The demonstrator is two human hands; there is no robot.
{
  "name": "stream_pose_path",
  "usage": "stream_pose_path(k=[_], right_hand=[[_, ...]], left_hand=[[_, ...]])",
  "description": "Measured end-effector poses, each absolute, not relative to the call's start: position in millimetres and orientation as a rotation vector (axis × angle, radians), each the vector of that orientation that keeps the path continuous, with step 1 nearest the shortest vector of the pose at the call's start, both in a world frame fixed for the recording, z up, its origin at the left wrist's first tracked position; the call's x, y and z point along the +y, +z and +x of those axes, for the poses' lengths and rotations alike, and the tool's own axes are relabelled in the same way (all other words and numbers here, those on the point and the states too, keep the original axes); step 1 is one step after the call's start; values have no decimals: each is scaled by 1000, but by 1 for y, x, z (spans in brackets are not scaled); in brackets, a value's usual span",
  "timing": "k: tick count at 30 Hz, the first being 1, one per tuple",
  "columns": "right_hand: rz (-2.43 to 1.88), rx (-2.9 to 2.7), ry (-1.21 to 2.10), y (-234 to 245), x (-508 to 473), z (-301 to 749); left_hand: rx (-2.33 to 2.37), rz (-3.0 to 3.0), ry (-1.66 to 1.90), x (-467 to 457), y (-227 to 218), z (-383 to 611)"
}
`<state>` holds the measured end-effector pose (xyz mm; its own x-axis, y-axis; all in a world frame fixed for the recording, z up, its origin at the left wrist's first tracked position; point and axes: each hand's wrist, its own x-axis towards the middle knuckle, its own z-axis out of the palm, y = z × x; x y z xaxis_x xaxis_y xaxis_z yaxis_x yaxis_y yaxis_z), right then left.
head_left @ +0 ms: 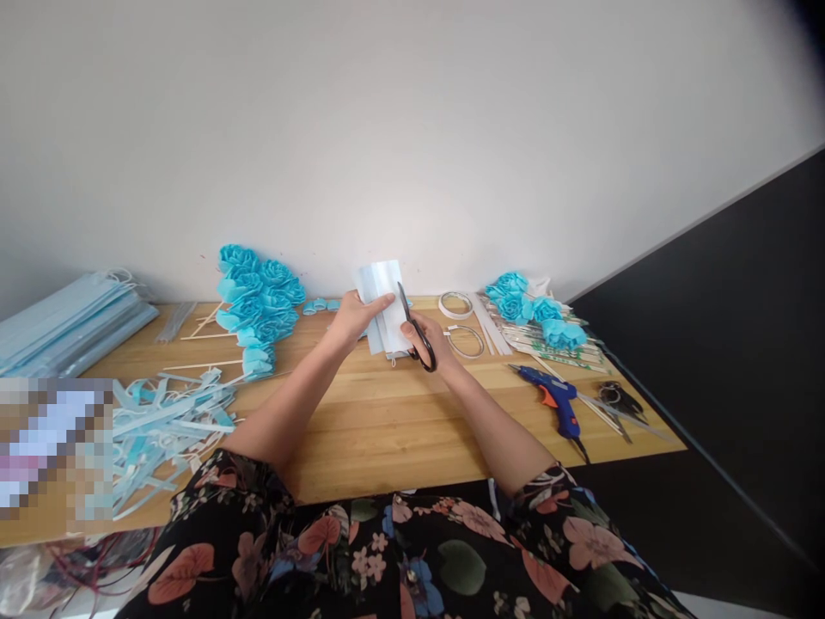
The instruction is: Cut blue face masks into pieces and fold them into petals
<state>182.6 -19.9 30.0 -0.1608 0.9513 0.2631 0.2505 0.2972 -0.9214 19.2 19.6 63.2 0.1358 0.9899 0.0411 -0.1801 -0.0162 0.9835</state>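
My left hand (357, 315) grips a light blue face mask (380, 282) and holds it up above the wooden table (387, 430). My right hand (426, 337) is closed round the handles of black scissors (412, 328), whose blades point up against the mask's right edge. Both hands are near the table's back middle, close to the wall.
Blue mask-fabric roses (258, 305) lie at the back left, more roses (532, 311) on sticks at the back right. A stack of masks (64, 322) and cut strips (168, 421) lie left. Tape rolls (456, 303), a blue glue gun (558, 400) and pliers (619, 400) lie right.
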Motion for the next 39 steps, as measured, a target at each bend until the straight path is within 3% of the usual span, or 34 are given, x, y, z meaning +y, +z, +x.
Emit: stream_pose_path(k=[39], right_hand=[[-1143,-1405,1082,35,-25,175]], left_hand=[[925,1109,1243,24,55,18]])
